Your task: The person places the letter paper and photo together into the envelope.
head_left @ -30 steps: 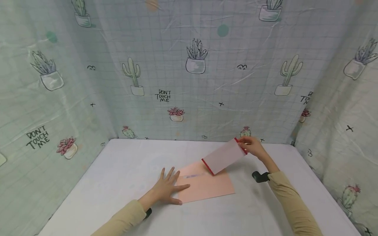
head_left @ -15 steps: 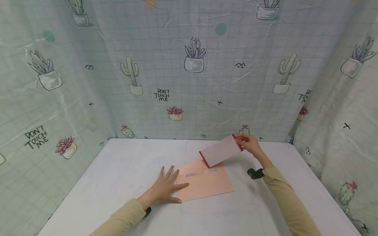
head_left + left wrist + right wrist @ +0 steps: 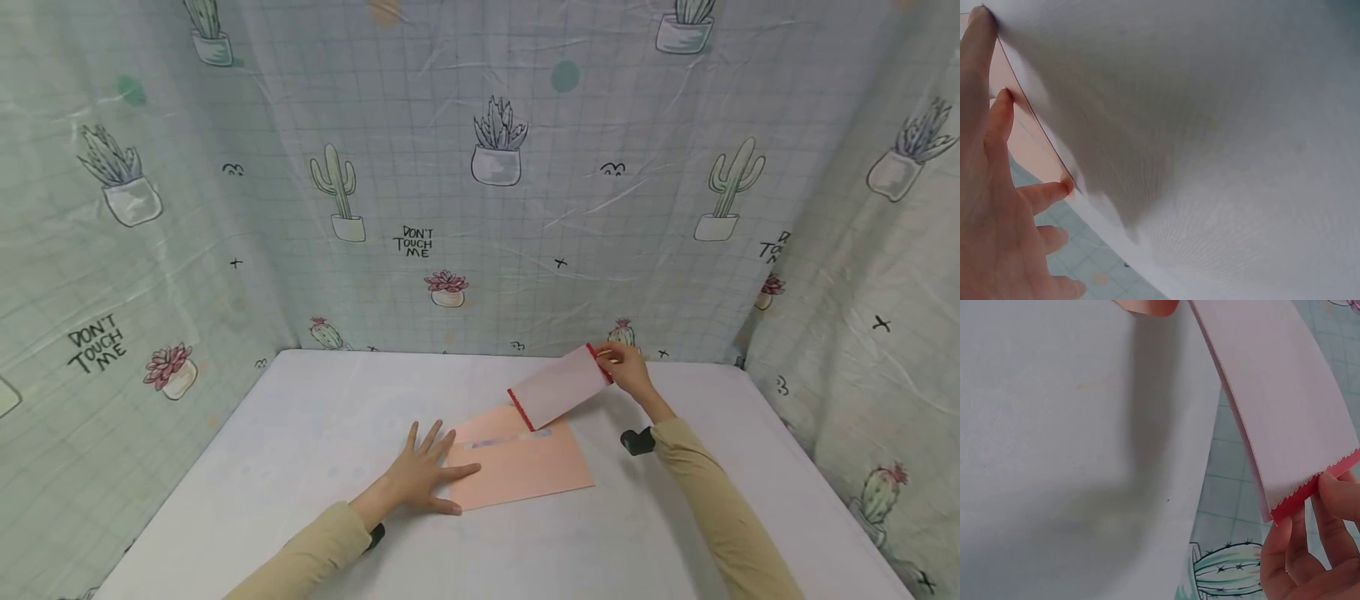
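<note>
Two hands work over a white table (image 3: 300,467) walled in by cactus-print cloth (image 3: 495,208). The left hand (image 3: 422,477) lies flat with fingers spread and straight, its fingertips pressing the near left edge of a peach-pink envelope (image 3: 525,467) that lies flat at the table's middle. The right hand (image 3: 626,371) pinches the red scalloped end of a pale folded card (image 3: 558,387) between thumb and fingers, holding it tilted in the air, with its lower red edge just above the envelope's far edge; whether they touch cannot be told.
</note>
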{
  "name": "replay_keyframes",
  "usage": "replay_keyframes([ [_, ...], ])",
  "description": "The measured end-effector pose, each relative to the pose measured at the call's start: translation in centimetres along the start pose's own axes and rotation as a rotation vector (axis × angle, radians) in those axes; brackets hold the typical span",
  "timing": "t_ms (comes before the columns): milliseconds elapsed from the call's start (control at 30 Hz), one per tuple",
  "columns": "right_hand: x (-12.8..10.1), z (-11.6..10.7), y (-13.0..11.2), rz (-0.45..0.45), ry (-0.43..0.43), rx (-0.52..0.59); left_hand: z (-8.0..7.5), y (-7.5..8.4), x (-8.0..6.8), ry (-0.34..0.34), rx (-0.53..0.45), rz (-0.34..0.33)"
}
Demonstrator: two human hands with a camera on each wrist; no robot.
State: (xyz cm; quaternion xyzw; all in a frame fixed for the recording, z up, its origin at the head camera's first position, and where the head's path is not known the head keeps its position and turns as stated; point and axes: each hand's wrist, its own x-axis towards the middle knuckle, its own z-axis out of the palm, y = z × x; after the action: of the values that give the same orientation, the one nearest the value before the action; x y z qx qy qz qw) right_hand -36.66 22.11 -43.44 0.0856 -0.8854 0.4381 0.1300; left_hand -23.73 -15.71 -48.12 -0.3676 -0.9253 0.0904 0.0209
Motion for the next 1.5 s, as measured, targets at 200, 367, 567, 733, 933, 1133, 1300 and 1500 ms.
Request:
replay_keyframes([
  [200, 0.0, -0.2, 0.2, -0.035, 0.006, -0.041, 0.2, 0.0, 0.1, 0.02, 0.004, 0.014],
  [367, 0.1, -0.2, 1.0, -0.022, -0.047, -0.049, 0.2, 0.0, 0.1, 0.023, 0.0, 0.012],
  [567, -0.1, -0.2, 2.1, -0.049, -0.097, 0.026, 0.3, 0.1, 0.0, 0.005, -0.018, 0.008],
  [733, -0.2, -0.8, 2.6, -0.041, -0.087, 0.055, 0.3, 0.3, 0.1, -0.007, -0.012, 0.0],
  [933, -0.1, -0.9, 2.7, 0.054, -0.091, -0.024, 0.0, 0.3, 0.1, -0.019, 0.002, -0.01],
  [1133, -0.2, -0.2, 1.9, 0.041, -0.167, -0.026, -0.2, 0.2, 0.2, -0.027, 0.001, -0.013],
  [1300, -0.3, 0.7, 1.3, -0.002, -0.208, -0.025, -0.3, 0.4, 0.2, -0.025, -0.01, -0.013],
  [1500, -0.8, 2.0, 0.0, -0.091, -0.312, -0.024, -0.1, 0.4, 0.1, -0.02, -0.001, -0.021],
])
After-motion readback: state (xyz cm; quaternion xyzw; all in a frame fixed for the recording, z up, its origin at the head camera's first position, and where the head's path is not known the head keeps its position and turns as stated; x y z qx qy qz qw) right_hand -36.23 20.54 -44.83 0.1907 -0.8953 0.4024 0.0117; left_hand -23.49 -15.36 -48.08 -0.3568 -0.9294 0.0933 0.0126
